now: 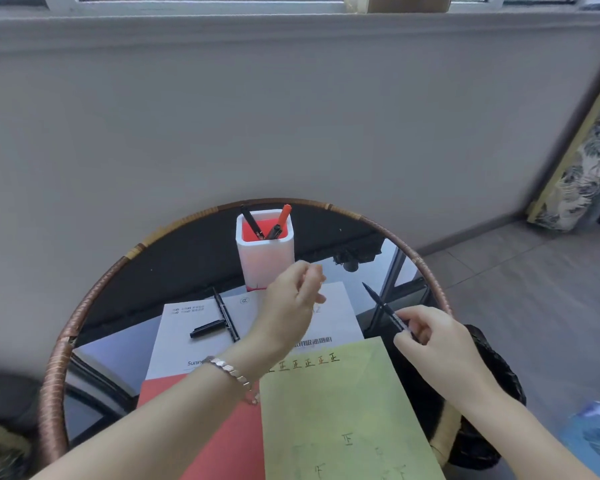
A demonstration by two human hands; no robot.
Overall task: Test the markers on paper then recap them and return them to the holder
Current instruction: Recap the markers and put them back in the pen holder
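My right hand (430, 341) grips a thin black marker (383, 306) by its lower end, tip pointing up and left over the table's right side. My left hand (291, 303) hovers in front of the white holder (264, 258), fingers pinched together; whether it holds anything is hidden. The holder has a red inside and contains a black marker (252, 221) and an orange-capped marker (280, 221). Another black marker (226, 315) lies uncapped on the white sheet (187, 337), its cap (207, 329) beside it. A green paper (343, 410) with written test marks lies nearest me.
A round glass table with a woven rim (94, 299) carries everything. A red sheet (229, 438) lies under the green paper. A dark woven basket (482, 410) stands on the floor to the right of the table. A framed picture (582, 161) leans on the wall at far right.
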